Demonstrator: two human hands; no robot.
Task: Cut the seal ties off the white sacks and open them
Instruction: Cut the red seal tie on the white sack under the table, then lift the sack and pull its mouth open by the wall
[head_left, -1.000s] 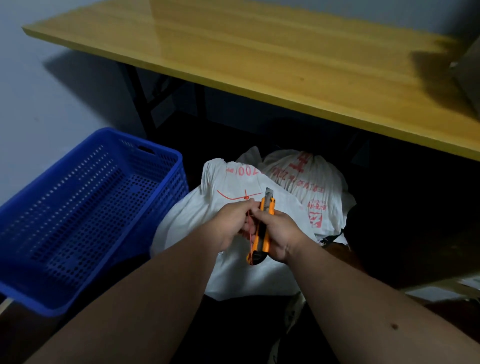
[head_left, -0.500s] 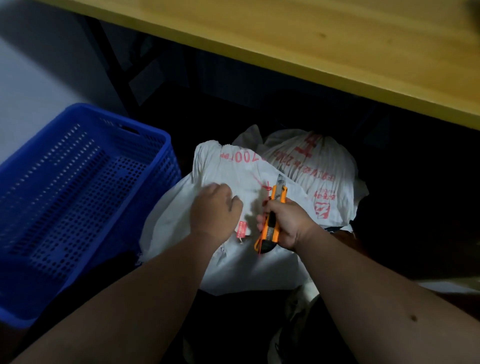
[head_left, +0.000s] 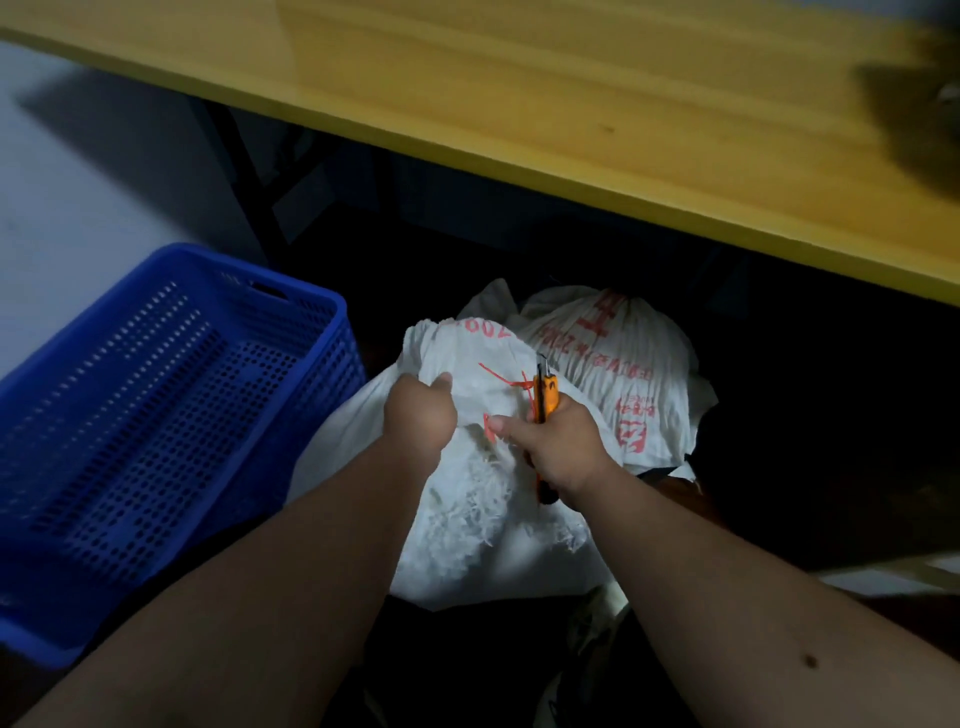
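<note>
From the head camera, your left hand (head_left: 420, 415) grips a fold of the near white sack (head_left: 467, 499), which lies on the floor below the yellow table's (head_left: 571, 114) front edge. Your right hand (head_left: 558, 447) is clenched round the orange utility knife (head_left: 545, 400), blade up beside the red seal tie (head_left: 511, 382). A second sack (head_left: 618, 364) sits just behind, and a blue basket (head_left: 156, 426) stands left.

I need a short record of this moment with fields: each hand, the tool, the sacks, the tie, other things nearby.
left hand: grips the near sack's gathered cloth
right hand: holds the orange knife, blade up
near sack: white, frayed edge, red print
far sack: behind, neck gathered
red tie: lies on the near sack beside the blade
blue basket: left of the sacks
table: above
</note>
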